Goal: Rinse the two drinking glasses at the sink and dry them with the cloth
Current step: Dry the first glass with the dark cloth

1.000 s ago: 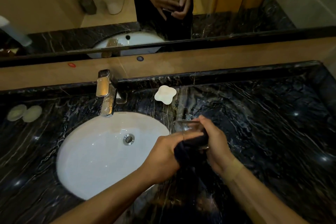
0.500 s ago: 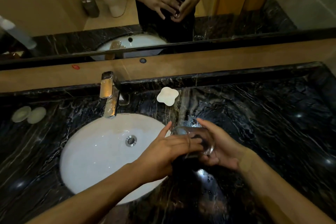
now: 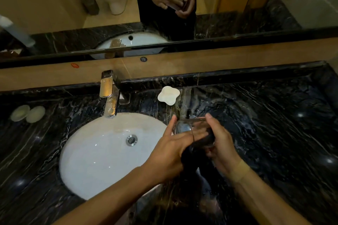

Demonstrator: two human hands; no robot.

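Note:
A clear drinking glass (image 3: 190,127) lies on its side between my hands, just right of the white sink (image 3: 102,155). My right hand (image 3: 222,145) cups it from the right and below. My left hand (image 3: 171,151) presses a dark cloth (image 3: 192,160) against the glass, fingers stretched across its side. The cloth hangs down between my wrists. What looks like a second clear glass (image 3: 185,103) stands upright on the counter behind them, hard to make out against the marble.
A chrome tap (image 3: 109,97) stands behind the basin. A white flower-shaped soap dish (image 3: 168,95) sits right of it, and two pale round soaps (image 3: 27,113) lie at far left. Black marble counter (image 3: 274,133) extends right. A mirror runs along the back.
The glass has been turned in my hands from upright to lying sideways. My left fingers have spread across it, and the cloth has shifted lower along the glass.

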